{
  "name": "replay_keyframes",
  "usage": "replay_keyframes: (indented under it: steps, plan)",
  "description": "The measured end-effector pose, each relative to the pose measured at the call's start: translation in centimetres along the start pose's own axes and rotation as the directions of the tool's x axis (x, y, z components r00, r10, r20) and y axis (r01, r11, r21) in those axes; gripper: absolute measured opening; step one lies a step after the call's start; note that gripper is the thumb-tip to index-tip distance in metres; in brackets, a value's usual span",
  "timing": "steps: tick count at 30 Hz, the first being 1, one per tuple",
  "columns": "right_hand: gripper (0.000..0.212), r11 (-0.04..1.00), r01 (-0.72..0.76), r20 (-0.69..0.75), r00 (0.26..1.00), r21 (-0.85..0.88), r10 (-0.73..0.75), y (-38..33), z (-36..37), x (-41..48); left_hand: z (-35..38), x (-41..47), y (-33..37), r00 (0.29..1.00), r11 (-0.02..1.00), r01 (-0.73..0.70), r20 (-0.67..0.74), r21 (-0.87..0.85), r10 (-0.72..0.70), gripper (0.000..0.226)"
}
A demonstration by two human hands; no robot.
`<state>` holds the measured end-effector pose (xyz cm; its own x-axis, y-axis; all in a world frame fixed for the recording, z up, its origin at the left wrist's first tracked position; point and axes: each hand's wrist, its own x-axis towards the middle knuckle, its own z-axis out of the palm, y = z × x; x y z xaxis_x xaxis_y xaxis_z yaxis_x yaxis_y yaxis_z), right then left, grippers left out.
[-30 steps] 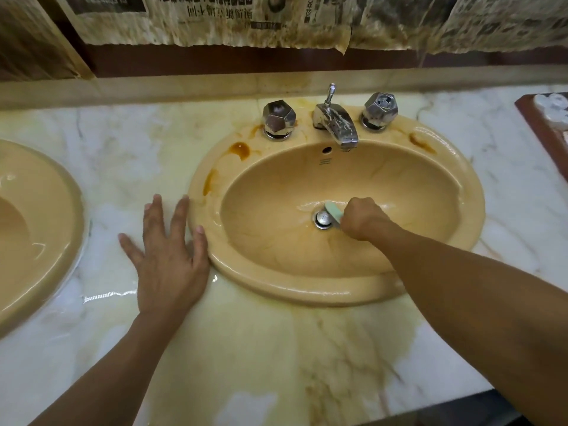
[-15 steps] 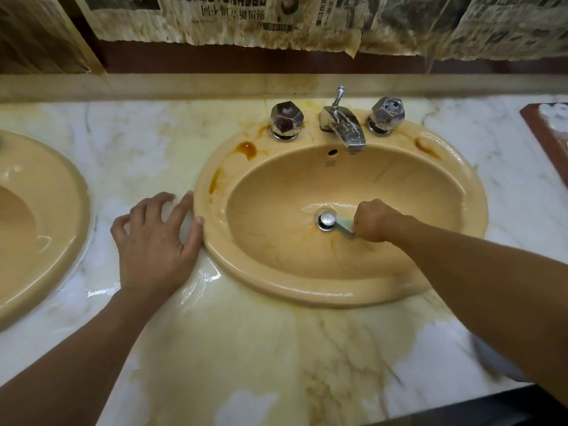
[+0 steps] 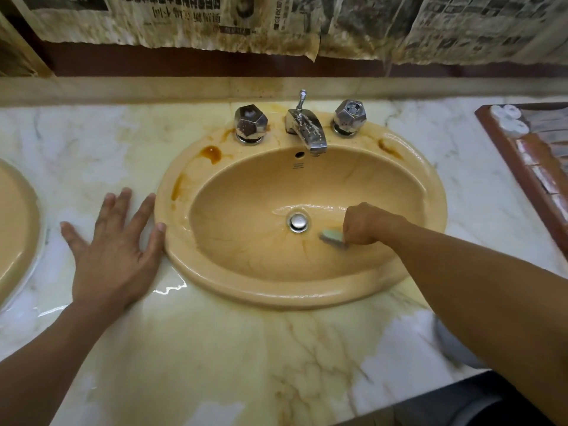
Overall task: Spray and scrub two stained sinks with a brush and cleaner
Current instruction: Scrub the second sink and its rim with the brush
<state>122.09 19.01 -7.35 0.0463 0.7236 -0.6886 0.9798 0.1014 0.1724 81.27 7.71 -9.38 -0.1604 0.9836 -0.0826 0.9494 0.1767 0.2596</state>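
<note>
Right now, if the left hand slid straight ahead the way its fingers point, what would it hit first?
Probably the sink rim: the left hand lies flat on the counter, thumb touching that rim, index finger angled toward it. Hard to be certain.

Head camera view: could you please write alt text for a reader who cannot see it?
A person's right hand grips a pale green brush in the basin of a stained yellow sink, beside the drain. The left hand lies flat on the marble counter beside the sink's rim.
</note>
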Motion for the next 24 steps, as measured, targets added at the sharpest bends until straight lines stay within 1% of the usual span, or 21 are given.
replay_keyframes:
  steps: [2, 3, 4, 5, 6, 7, 8, 9, 11, 12, 13, 14, 15, 16, 18, 19, 20, 21, 23, 24]
  plan:
    - [0.029, 0.995, -0.087, -0.169, 0.982, -0.043, 0.078, 1.0, 0.0, -0.3, 0.0, 0.0, 0.0, 1.0, 1.0, 0.0, -0.002, 0.001, 0.0, 0.066]
    - [0.03, 0.99, -0.127, -0.224, 0.968, -0.053, 0.112, 1.3, 0.2, -0.5, 0.0, 0.0, 0.0, 1.0, 1.0, 0.002, -0.003, 0.001, -0.002, 0.066]
    - [0.031, 0.988, -0.148, -0.245, 0.961, -0.05, 0.132, 1.4, 0.6, -0.7, 0.0, 0.0, 0.1, 1.0, 1.0, 0.007, -0.007, -0.001, -0.007, 0.066]
    - [0.032, 0.989, -0.144, -0.241, 0.962, -0.036, 0.131, 1.3, 0.9, -0.7, 0.2, 0.1, 0.0, 1.0, 1.0, 0.011, -0.014, -0.003, -0.011, 0.065]
    - [0.033, 0.994, -0.108, -0.205, 0.973, 0.002, 0.106, 0.9, 1.1, -0.8, 0.4, 0.3, -0.2, 1.0, 1.0, 0.011, -0.02, -0.009, -0.011, 0.064]
    - [0.034, 0.997, -0.056, -0.137, 0.989, 0.047, 0.061, 0.7, 1.2, -0.9, 0.7, 0.4, -0.6, 1.0, 1.0, 0.007, -0.027, -0.024, -0.008, 0.064]
    - [0.036, 0.997, -0.016, -0.04, 0.999, 0.072, 0.019, 0.5, 1.4, -0.6, 1.1, 0.7, -0.9, 0.999, 0.999, 0.0, -0.037, -0.05, -0.002, 0.064]
    - [0.037, 0.998, 0.01, 0.037, 0.999, 0.065, -0.012, 0.6, 1.3, -0.2, 1.4, 0.8, -1.2, 0.999, 0.997, -0.005, -0.049, -0.077, 0.002, 0.063]
    - [0.028, 1.0, 0.005, 0.091, 0.996, -0.005, -0.004, 0.8, 0.3, -0.2, 1.7, 1.0, -1.5, 0.998, 0.995, -0.006, -0.058, -0.095, 0.001, 0.061]
    - [0.023, 0.999, -0.017, 0.05, 0.999, -0.043, 0.019, 1.1, -0.3, -0.4, 1.7, 0.9, -1.5, 0.999, 0.996, 0.001, -0.054, -0.089, -0.006, 0.059]
    - [0.02, 0.995, -0.04, -0.035, 0.999, -0.088, 0.037, 1.2, -0.7, -1.0, 1.6, 0.9, -1.3, 0.999, 0.997, 0.007, -0.049, -0.083, -0.011, 0.058]
    - [0.024, 0.991, -0.063, -0.109, 0.993, -0.119, 0.05, 1.4, -0.7, -1.3, 1.4, 0.7, -1.2, 0.999, 0.996, 0.013, -0.044, -0.083, -0.016, 0.057]
    - [0.028, 0.99, -0.073, -0.129, 0.99, -0.121, 0.058, 1.4, -0.3, -1.6, 1.2, 0.7, -1.0, 0.999, 0.996, 0.012, -0.04, -0.087, -0.016, 0.057]
    - [0.031, 0.995, -0.057, -0.09, 0.995, -0.085, 0.049, 1.2, 0.1, -1.8, 1.1, 0.7, -0.9, 0.999, 0.996, 0.009, -0.037, -0.091, -0.012, 0.057]
    - [0.032, 1.0, 0.0, 0.081, 0.997, 0.009, -0.001, 0.8, 0.4, -2.4, 1.0, 0.7, -0.8, 0.999, 0.996, 0.004, -0.034, -0.092, -0.007, 0.058]
    - [0.028, 1.0, 0.013, 0.14, 0.99, 0.014, -0.015, 0.8, 0.0, -2.6, 1.0, 0.6, -0.8, 0.999, 0.996, 0.002, -0.035, -0.09, -0.005, 0.059]
    - [0.023, 1.0, 0.021, 0.17, 0.985, -0.024, -0.016, 0.9, -0.7, -2.8, 1.1, 0.6, -0.9, 0.999, 0.996, -0.001, -0.04, -0.089, -0.003, 0.06]
    - [0.019, 0.997, 0.018, 0.158, 0.987, -0.08, -0.005, 1.0, -1.4, -3.2, 1.1, 0.6, -1.0, 0.999, 0.996, -0.004, -0.046, -0.091, 0.0, 0.061]
    - [0.016, 0.986, -0.009, 0.03, 0.999, -0.165, 0.014, 1.5, -1.7, -3.4, 1.2, 0.8, -1.3, 0.999, 0.994, -0.018, -0.048, -0.111, 0.013, 0.063]
    - [0.016, 0.981, -0.006, 0.008, 1.0, -0.192, 0.008, 1.7, -1.5, -3.5, 1.3, 0.9, -1.4, 0.999, 0.992, -0.027, -0.047, -0.125, 0.022, 0.064]
